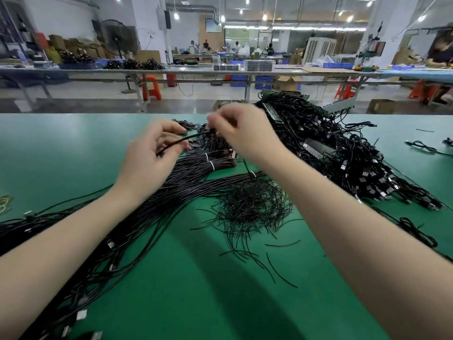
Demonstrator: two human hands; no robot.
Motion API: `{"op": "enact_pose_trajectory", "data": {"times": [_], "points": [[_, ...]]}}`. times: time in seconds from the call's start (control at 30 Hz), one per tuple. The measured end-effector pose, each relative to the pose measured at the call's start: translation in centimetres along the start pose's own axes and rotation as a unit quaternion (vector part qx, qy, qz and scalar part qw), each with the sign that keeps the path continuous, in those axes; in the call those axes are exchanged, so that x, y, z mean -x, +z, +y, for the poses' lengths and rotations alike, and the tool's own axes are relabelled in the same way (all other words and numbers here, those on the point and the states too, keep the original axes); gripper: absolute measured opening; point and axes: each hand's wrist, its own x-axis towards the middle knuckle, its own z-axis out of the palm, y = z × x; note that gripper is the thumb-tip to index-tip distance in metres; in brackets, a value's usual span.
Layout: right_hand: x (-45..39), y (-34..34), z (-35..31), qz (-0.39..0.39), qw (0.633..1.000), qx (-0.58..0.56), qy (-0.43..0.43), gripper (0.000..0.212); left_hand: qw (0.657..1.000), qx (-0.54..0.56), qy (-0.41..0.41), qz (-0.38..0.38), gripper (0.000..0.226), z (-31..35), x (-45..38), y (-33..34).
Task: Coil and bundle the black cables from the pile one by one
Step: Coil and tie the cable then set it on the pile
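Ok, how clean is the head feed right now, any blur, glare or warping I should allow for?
Head view: right hand motion-blurred at its fingertips, left hand sharper on the black cable; wide-angle bending curves the green table edge; ceiling lights flare; soft arm shadows fall on the mat, which shows no harsh glare.

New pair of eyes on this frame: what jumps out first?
Both hands meet at centre: the left hand and right hand each pinch the same black cable over the green table. Under them, a long cable bundle runs off to the lower left, with a nest of short wire ties beside it. A big tangled pile of cables with plugs fills the right.
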Motion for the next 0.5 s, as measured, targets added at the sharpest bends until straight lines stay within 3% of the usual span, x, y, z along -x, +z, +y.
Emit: {"op": "enact_pose_trajectory", "data": {"times": [0.1, 0.17, 0.23, 0.4, 0.47, 0.5], "points": [[-1.1, -4.1, 0.6, 0.144, 0.979, 0.139, -0.035, 0.025, 0.992, -0.021, -0.04, -0.117, 0.009, -2.4, 1.4, -1.4], [-0.4, -7.4, 2.5, 0.237, 0.958, 0.16, -0.008, 0.026, 0.978, -0.06, -0.067, -0.188, 0.016, -4.1, 2.6, -2.6], [1.4, -9.8, 5.7, 0.254, 0.943, 0.213, 0.039, 0.031, 0.968, -0.071, -0.1, -0.217, 0.02, -5.2, 3.4, -3.1], [8.8, -10.4, 14.3, 0.192, 0.918, 0.287, 0.195, 0.034, 0.949, -0.066, -0.167, -0.261, 0.021, -5.6, 4.8, -2.0], [11.4, -9.6, 16.8, 0.057, 0.902, 0.302, 0.303, 0.033, 0.951, 0.025, -0.222, -0.213, 0.014, -5.1, 5.0, -0.6], [12.3, -8.9, 17.5, -0.039, 0.877, 0.318, 0.359, 0.032, 0.948, 0.082, -0.247, -0.185, 0.011, -4.6, 4.8, 0.2]]}}
